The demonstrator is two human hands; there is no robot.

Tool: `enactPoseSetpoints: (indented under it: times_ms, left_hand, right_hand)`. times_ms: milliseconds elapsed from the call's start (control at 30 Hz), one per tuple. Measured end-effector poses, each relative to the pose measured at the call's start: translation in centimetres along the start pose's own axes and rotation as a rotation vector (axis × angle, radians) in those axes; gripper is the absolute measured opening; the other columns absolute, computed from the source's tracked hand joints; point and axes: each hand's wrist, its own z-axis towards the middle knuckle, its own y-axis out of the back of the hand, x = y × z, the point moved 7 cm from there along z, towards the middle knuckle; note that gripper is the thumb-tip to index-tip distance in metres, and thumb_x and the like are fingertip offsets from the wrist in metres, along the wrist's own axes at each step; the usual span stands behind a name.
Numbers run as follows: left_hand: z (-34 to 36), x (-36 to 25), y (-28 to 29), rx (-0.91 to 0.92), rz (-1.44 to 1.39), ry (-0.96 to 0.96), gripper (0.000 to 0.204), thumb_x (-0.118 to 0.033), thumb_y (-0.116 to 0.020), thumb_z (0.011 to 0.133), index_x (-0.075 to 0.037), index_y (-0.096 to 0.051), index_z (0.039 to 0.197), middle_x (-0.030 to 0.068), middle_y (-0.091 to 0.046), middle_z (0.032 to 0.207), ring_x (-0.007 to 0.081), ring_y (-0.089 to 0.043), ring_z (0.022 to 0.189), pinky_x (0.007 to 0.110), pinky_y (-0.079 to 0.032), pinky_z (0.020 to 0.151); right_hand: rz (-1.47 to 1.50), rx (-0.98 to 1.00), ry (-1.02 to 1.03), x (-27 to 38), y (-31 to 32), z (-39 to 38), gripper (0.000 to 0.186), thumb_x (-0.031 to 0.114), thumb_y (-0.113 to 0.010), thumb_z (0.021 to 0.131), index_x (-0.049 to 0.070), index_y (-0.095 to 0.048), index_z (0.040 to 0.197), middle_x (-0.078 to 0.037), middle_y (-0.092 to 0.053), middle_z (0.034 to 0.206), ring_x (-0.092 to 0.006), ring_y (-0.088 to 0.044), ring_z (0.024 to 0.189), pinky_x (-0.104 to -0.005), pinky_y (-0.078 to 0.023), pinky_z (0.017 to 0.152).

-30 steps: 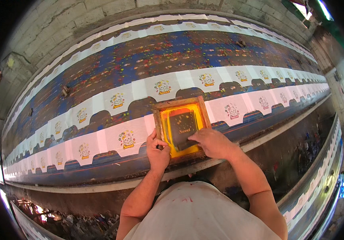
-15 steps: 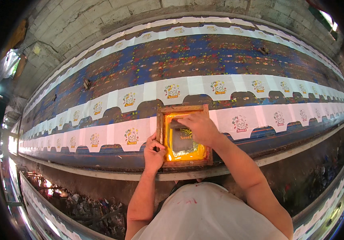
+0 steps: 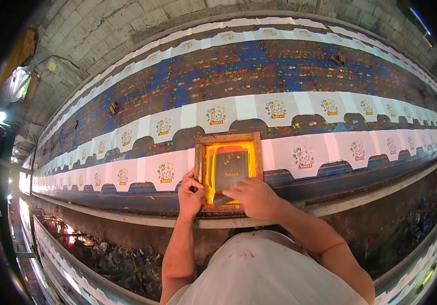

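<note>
A wooden-framed printing screen [image 3: 228,138] lies on the row of white cloth pieces nearest me. Yellow ink edges its grey mesh [image 3: 232,165], through which a small printed design shows. My left hand [image 3: 191,197] is closed at the frame's lower left side, fingers curled against the wood. In my right hand [image 3: 258,199] is a dark squeegee [image 3: 222,198], gripped low over the mesh near the frame's close edge. The fingers partly cover the tool. To the left, a cloth piece [image 3: 166,170] carries a multicoloured cartoon print; one on the right [image 3: 304,156] shows mostly pink lines.
The long printing table [image 3: 178,84] is stained with ink spots and bears several rows of printed cloth. Small dark lumps [image 3: 113,107] sit on it. Its raised near rail [image 3: 142,217] runs in front of me. Scraps [image 3: 111,262] litter the floor, and a block wall [image 3: 117,30] stands behind.
My right hand has drawn the squeegee from the far end of the mesh toward me, baring the grey mesh. My left hand stays at the frame's left side.
</note>
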Motion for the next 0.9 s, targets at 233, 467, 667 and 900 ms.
enactPoseSetpoints:
  times_ms: [233, 467, 667, 900]
  left_hand:
    - [0.0, -0.2, -0.4, 0.019, -0.002, -0.032, 0.024, 0.019, -0.071, 0.083, -0.005, -0.068, 0.086, 0.021, -0.057, 0.169, 0.0324, -0.055, 0.158, 0.042, -0.038, 0.13]
    - [-0.2, -0.9, -0.8, 0.023, -0.028, -0.073, 0.022, 0.018, -0.07, 0.084, -0.004, -0.069, 0.085, 0.0241, -0.054, 0.171, 0.0375, -0.053, 0.159, 0.045, -0.037, 0.131]
    - [0.1, -1.2, -0.9, 0.022, 0.08, -0.136, 0.02, 0.016, -0.071, 0.083, -0.004, -0.068, 0.086, 0.0262, -0.055, 0.169, 0.0403, -0.054, 0.157, 0.047, -0.039, 0.13]
    - [-0.1, -1.2, -0.8, 0.012, 0.068, -0.168, 0.02, 0.016, -0.072, 0.083, -0.003, -0.068, 0.088, 0.024, -0.058, 0.166, 0.0394, -0.056, 0.156, 0.046, -0.04, 0.13]
  right_hand:
    - [-0.106, -0.149, -0.072, -6.3, 3.1, 6.8, 0.05, 0.004, -0.073, 0.092, 0.014, -0.078, 0.141, -0.015, -0.079, 0.127, -0.0372, -0.073, 0.124, -0.0505, -0.058, 0.107]
    - [-0.196, -0.104, -0.077, -3.2, 0.2, 4.9, 0.052, 0.004, -0.071, 0.091, 0.014, -0.079, 0.141, -0.013, -0.076, 0.119, -0.037, -0.073, 0.115, -0.05, -0.057, 0.102]
    - [-0.199, -0.039, -0.13, 1.5, -1.3, 1.4, 0.051, 0.005, -0.071, 0.091, 0.012, -0.079, 0.141, -0.014, -0.076, 0.123, -0.0361, -0.073, 0.116, -0.0505, -0.058, 0.104]
    - [-0.172, 0.051, -0.232, 3.9, -2.1, -0.2, 0.055, 0.012, -0.083, 0.087, 0.013, -0.079, 0.142, -0.013, -0.074, 0.135, -0.0358, -0.07, 0.126, -0.0518, -0.056, 0.11]
